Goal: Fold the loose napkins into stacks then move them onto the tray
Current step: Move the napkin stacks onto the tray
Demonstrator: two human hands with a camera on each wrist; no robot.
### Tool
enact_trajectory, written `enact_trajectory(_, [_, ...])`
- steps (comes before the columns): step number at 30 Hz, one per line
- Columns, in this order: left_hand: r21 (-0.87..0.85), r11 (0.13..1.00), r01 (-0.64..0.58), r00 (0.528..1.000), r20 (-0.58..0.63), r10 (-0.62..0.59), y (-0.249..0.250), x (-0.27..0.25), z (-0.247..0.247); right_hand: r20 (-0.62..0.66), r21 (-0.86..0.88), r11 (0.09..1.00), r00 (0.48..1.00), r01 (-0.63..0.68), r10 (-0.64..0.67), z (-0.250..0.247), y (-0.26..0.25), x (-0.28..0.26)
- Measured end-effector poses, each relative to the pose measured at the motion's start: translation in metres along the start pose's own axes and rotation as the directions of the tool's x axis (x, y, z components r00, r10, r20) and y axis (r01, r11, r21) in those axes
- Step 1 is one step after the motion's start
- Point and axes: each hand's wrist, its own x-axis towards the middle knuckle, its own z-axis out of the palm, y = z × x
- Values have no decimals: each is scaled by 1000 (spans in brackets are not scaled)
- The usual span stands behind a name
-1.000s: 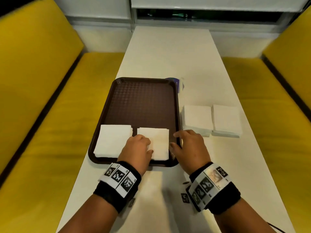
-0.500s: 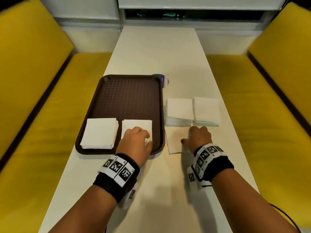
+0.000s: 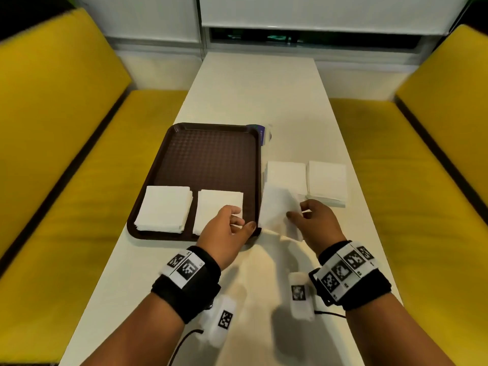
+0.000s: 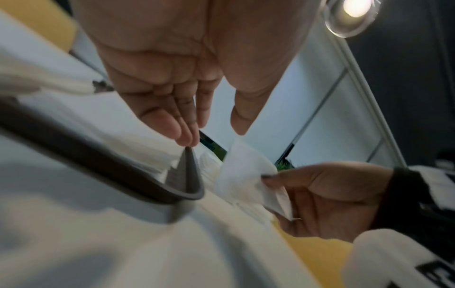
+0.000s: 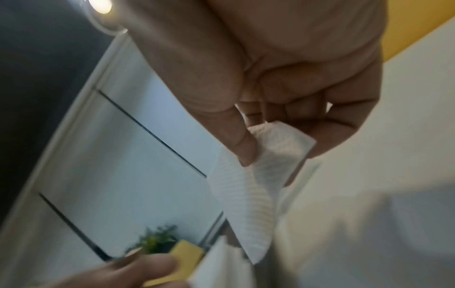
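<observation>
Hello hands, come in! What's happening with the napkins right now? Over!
Right hand pinches one loose napkin, lifted beside the tray. Left hand open, empty, over the tray's near corner. Two stacks on tray, two waiting on table. Nothing blocking.

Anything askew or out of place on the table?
Mostly tidy. A small purple-and-white object sits partly tucked behind the tray's far right corner; I can't tell what it is. The napkin stacks look square.
</observation>
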Motion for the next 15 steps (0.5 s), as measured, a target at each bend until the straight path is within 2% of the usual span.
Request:
enact_trajectory(3, [-186, 982, 43, 999, -22, -48, 4, 2, 2, 92, 182, 983, 996, 4, -21, 10, -17, -12])
enact_trajectory(7, [-298, 950, 88, 988, -95, -122, -4, 9, -5, 221, 298, 953, 975, -61, -7, 28, -30, -18])
enact_trajectory(9, [-366, 926, 89, 984, -109, -138, -10, 11, -14, 243, 355, 928, 970, -113, 26, 35, -34, -18])
enact_trajectory(13, [-279, 958, 66, 977, -176, -119, -22, 18, -35, 187, 499, 848, 978, -175, 92, 49, -44, -10])
enact_trajectory(15, [-231, 970, 74, 972, -203, -122, -28, 20, -43, 161, 514, 840, 981, -176, 107, 59, -47, -1])
